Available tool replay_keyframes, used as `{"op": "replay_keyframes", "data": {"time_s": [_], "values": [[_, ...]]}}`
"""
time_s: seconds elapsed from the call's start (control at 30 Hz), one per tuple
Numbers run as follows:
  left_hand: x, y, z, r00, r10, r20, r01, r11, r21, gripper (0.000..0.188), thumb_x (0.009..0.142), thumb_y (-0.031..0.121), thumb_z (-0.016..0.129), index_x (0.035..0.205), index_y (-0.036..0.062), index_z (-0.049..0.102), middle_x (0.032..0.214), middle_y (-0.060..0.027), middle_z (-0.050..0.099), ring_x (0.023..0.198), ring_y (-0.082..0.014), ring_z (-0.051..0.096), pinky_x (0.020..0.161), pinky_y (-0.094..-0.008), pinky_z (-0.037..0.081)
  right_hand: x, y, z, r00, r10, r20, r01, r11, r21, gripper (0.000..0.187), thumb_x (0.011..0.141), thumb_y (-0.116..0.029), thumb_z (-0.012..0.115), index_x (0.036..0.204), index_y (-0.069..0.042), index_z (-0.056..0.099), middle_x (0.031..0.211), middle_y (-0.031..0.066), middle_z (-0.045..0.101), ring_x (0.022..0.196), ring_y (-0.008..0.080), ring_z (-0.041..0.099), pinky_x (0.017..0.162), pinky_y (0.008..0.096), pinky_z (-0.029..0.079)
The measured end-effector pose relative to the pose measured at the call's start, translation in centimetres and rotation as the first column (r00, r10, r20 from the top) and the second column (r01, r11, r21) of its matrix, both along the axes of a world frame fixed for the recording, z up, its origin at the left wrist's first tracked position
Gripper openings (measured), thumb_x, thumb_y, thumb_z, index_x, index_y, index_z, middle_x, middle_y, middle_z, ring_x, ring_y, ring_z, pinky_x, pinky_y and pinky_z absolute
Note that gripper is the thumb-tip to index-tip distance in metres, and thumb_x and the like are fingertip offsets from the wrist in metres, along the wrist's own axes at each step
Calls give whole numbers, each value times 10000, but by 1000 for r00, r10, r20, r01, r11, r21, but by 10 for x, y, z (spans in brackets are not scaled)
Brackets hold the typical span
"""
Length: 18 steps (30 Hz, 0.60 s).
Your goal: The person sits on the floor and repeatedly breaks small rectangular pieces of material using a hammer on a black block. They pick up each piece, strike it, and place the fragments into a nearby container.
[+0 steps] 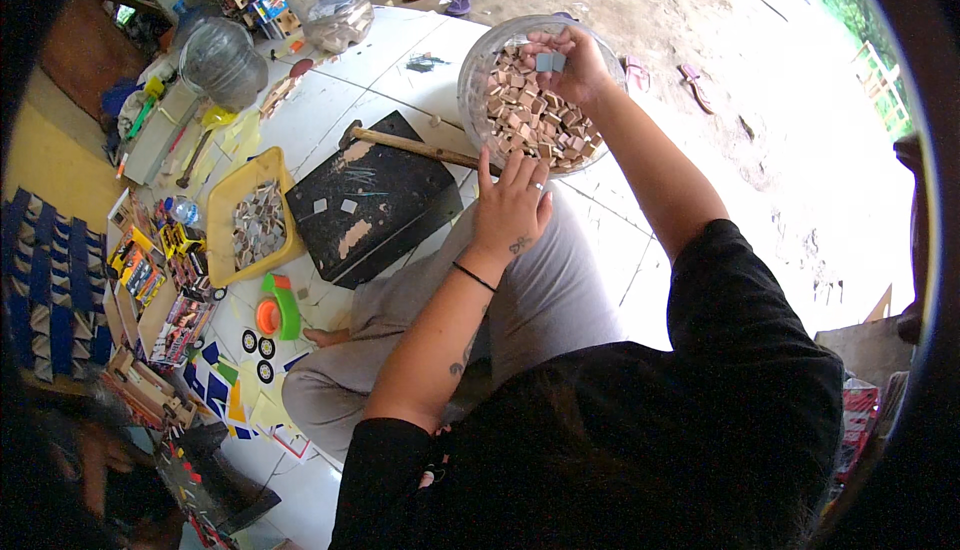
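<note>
My right hand (pixel 582 75) is over a round clear tub (pixel 470 100), its fingers closed on a pair of small grey square tiles (pixel 549 63). Small wooden blocks (pixel 530 115) fill much of the tub. At the tub's near rim is my left hand (pixel 512 200), with fingers stretched out and nothing visible in them. The handle of a hammer (pixel 410 145) ends beside its fingertips; whether they touch is hard to tell. The hammer lies across a black box-like block (pixel 400 212), where two loose grey tiles (pixel 334 207) and several thin nails (pixel 365 178) rest.
Left of the block stands a yellow basin (pixel 222 240) of grey pieces. Tape rolls (pixel 280 310), small black wheels (pixel 258 347) and toy trucks (pixel 150 270) lie farther left. Clear plastic containers (pixel 222 62) stand at the back. Sandals (pixel 695 88) lie on the dirt floor beyond.
</note>
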<state>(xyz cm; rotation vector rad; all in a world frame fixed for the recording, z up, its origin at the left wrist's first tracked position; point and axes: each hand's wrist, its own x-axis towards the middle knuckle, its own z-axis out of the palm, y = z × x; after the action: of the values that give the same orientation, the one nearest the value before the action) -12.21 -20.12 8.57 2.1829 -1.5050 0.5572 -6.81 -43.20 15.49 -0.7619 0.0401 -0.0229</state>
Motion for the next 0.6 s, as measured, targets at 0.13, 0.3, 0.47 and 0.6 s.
{"op": "replay_keyframes", "data": {"time_s": [0.13, 0.3, 0.47, 0.6], "values": [[1, -2, -3, 1000, -9, -5, 9, 999, -35, 394, 812, 264, 559, 1146, 57, 536, 1064, -89, 528, 1165, -257, 446, 1079, -588, 156, 23, -15, -4, 895, 362, -262, -432, 553, -713, 266, 868, -244, 513, 992, -41, 632, 922, 131, 656, 762, 189, 604, 595, 341, 495], [1, -3, -5, 1000, -14, 8, 14, 998, -67, 384, 812, 266, 567, 1132, 57, 540, 1049, -92, 531, 1162, -268, 450, 1078, -592, 149, 23, -1, -55, 693, -207, -691, -459, -866, -201, 490, 812, -437, 616, 1050, -10, 658, 1021, 138, 672, 937, 313, 637, 802, 437, 509], [1, 1, -2, 1000, -16, 6, 16, 1000, -10, 414, 848, 280, 522, 1179, 31, 528, 1082, -81, 522, 1178, -229, 431, 1083, -585, 162, 17, 1, -74, 697, -218, -683, -516, -814, -267, 385, 787, -350, 647, 977, -16, 671, 987, 118, 682, 873, 268, 648, 745, 398, 517], [1, 0, -1, 1000, -21, 5, 21, 999, -41, 405, 835, 280, 534, 1152, 28, 534, 1064, -86, 525, 1185, -236, 427, 1087, -580, 162, 18, -6, -56, 714, -190, -674, -592, -678, -436, 302, 767, -281, 672, 918, -20, 681, 959, 102, 690, 822, 232, 656, 699, 367, 522]]}}
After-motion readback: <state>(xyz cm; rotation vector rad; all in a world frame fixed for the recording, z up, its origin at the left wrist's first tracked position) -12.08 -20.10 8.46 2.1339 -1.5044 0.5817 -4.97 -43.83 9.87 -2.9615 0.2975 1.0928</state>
